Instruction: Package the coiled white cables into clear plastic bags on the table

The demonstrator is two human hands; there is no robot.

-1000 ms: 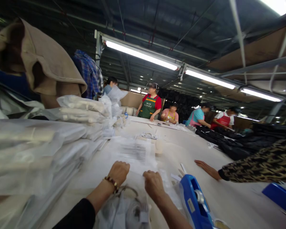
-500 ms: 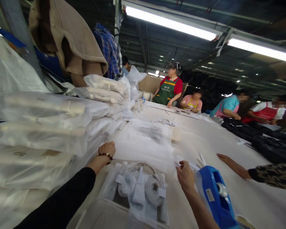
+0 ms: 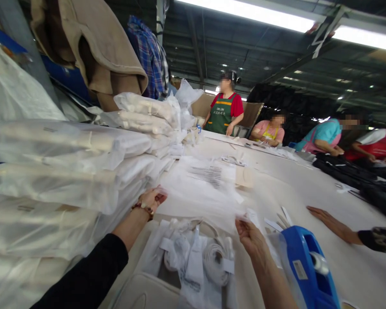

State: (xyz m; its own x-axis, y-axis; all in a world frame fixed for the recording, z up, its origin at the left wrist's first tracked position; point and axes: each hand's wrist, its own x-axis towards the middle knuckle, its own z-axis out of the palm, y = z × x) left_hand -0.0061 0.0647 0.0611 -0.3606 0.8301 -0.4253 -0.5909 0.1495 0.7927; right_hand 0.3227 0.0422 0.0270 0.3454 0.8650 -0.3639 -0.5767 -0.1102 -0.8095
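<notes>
A translucent plastic bag [image 3: 186,189] with printed dark lines lies flat in front of me. At its near left corner, my left hand [image 3: 152,200] has its fingers curled on the film. My right hand [image 3: 249,235] pinches the near right edge of the bag between thumb and fingers. Closer to me sits a beige bag [image 3: 151,292], with a coiled strap [image 3: 216,259] and white-wrapped parts in clear plastic on top. Part of the beige bag is cut off by the lower frame edge.
Plastic-wrapped packages [image 3: 61,184] are piled high at my left. A blue tape dispenser [image 3: 309,266] stands right of my right forearm. Another person's hand [image 3: 328,221] rests on the table [image 3: 276,184]. Several people work beyond, near black goods [image 3: 347,176].
My left hand has turned from a closed, knuckles-up pose, so its fingertips now show at the bag's corner. My right hand stays at the near right edge. The camera view has shifted slightly.
</notes>
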